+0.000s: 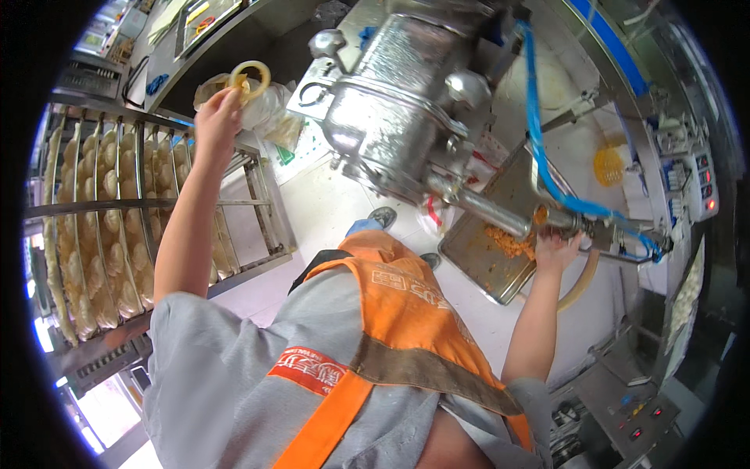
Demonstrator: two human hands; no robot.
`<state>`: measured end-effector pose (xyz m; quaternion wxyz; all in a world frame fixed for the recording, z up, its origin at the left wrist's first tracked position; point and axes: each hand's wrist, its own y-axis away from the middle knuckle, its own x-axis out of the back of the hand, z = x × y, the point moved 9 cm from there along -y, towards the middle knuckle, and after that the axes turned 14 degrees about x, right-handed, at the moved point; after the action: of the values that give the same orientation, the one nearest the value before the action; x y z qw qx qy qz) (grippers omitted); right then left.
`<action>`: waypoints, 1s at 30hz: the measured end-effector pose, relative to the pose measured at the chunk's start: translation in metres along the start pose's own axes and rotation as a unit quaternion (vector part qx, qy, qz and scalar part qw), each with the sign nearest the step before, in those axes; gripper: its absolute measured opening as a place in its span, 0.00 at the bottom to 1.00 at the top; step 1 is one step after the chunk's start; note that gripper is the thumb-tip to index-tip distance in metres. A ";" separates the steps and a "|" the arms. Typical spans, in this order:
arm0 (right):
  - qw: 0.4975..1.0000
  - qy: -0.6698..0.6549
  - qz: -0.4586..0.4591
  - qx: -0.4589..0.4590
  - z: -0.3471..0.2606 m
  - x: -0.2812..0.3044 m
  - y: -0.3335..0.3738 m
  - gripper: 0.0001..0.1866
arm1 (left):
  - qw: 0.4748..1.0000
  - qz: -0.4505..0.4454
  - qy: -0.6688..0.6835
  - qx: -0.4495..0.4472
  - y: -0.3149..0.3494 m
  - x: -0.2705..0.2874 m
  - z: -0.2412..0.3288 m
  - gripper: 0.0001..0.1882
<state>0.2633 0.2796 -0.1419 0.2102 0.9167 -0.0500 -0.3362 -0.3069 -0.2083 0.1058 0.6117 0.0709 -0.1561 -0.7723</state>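
My left hand [217, 121] is raised at the far left, its fingers closed on a pale plastic ring [264, 76]. Behind that ring hangs or lies a clear plastic bag [269, 113]. Low on the right, my right hand [556, 250] touches the steel fitting [566, 220] at the end of a machine's pipe; its fingertips are partly hidden there. Beside this hand, orange crumbly filling [508, 241] lies in a steel tray [469, 270], and some sticks to the pipe end. The large shiny steel machine [391, 102] stands between my two arms.
A rack [141, 203] of pale, rounded pieces stands at the left. A blue hose [536, 117] runs down to the pipe fitting. Near my right forearm curves a beige hose [582, 285]. A control box [703, 184] with red lights is at the right, and a yellow strainer [609, 166] lies beyond.
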 end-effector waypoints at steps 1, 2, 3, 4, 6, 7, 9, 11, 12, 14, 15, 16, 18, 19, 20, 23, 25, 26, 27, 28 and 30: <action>0.999 0.016 0.039 0.009 0.001 0.008 0.005 0.31 | 0.999 -0.006 -0.026 0.022 -0.033 0.000 -0.012 0.12; 0.999 0.025 0.048 -0.003 0.004 0.013 0.012 0.34 | 0.996 -0.001 -0.052 0.070 -0.065 0.000 -0.029 0.11; 0.996 0.049 0.071 0.003 0.006 0.021 0.020 0.37 | 0.995 -0.011 -0.065 0.078 -0.093 -0.006 -0.041 0.12; 0.991 0.070 0.115 0.013 0.004 0.032 0.031 0.40 | 0.992 -0.012 -0.078 0.103 -0.118 -0.015 -0.058 0.13; 0.985 0.101 0.140 0.029 0.003 0.044 0.052 0.44 | 0.984 -0.054 -0.087 0.144 -0.161 -0.042 -0.083 0.11; 0.979 0.114 0.163 0.041 0.002 0.051 0.065 0.46 | 0.982 -0.076 -0.080 0.154 -0.179 -0.053 -0.090 0.10; 0.973 0.117 0.193 0.049 0.002 0.059 0.089 0.46 | 0.979 -0.105 -0.074 0.160 -0.216 -0.075 -0.095 0.09; 0.967 0.124 0.215 0.052 0.002 0.066 0.112 0.45 | 0.977 -0.126 -0.093 0.146 -0.252 -0.097 -0.089 0.07; 0.965 0.133 0.220 0.049 0.002 0.069 0.122 0.45 | 0.973 -0.147 -0.099 0.146 -0.267 -0.111 -0.088 0.07; 0.961 0.148 0.228 0.048 0.000 0.077 0.135 0.45 | 0.962 -0.161 -0.156 0.158 -0.291 -0.136 -0.092 0.07; 0.960 0.151 0.230 0.048 -0.001 0.081 0.139 0.45 | 0.951 -0.176 -0.193 0.163 -0.299 -0.148 -0.095 0.08; 0.955 0.149 0.251 0.055 -0.004 0.090 0.145 0.46 | 0.946 -0.158 -0.257 0.120 -0.306 -0.154 -0.093 0.08; 0.959 0.158 0.229 0.061 -0.005 0.096 0.145 0.46 | 0.913 -0.131 -0.386 0.025 -0.313 -0.168 -0.086 0.09; 0.961 0.157 0.215 0.073 -0.006 0.099 0.148 0.46 | 0.863 -0.097 -0.495 -0.003 -0.318 -0.165 -0.085 0.12; 0.968 0.139 0.200 0.060 -0.001 0.101 0.151 0.39 | 0.821 -0.079 -0.563 -0.047 -0.322 -0.166 -0.081 0.13; 0.964 0.122 0.230 0.053 0.007 0.106 0.153 0.35 | 0.807 -0.115 -0.562 -0.137 -0.322 -0.163 -0.062 0.20; 0.964 0.131 0.218 0.080 0.006 0.097 0.151 0.35 | 0.912 -0.146 -0.360 -0.129 -0.312 -0.150 -0.036 0.24; 0.968 0.146 0.185 0.088 0.006 0.086 0.146 0.35 | 0.913 -0.079 -0.349 -0.194 -0.301 -0.140 -0.010 0.22; 0.962 0.144 0.215 0.090 0.006 0.085 0.147 0.35 | 0.949 -0.084 -0.251 -0.173 -0.290 -0.132 0.006 0.21; 0.968 0.140 0.187 0.090 0.007 0.073 0.142 0.35 | 0.910 -0.057 -0.259 -0.318 -0.253 -0.126 0.038 0.20; 0.969 0.118 0.198 0.087 0.010 0.064 0.137 0.34 | 0.924 -0.078 -0.196 -0.318 -0.200 -0.113 0.065 0.19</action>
<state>0.3132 0.1374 -0.1294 0.1968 0.9365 -0.2340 -0.1719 -0.4837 -0.0484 0.0920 0.4970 -0.2684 -0.0128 -0.8251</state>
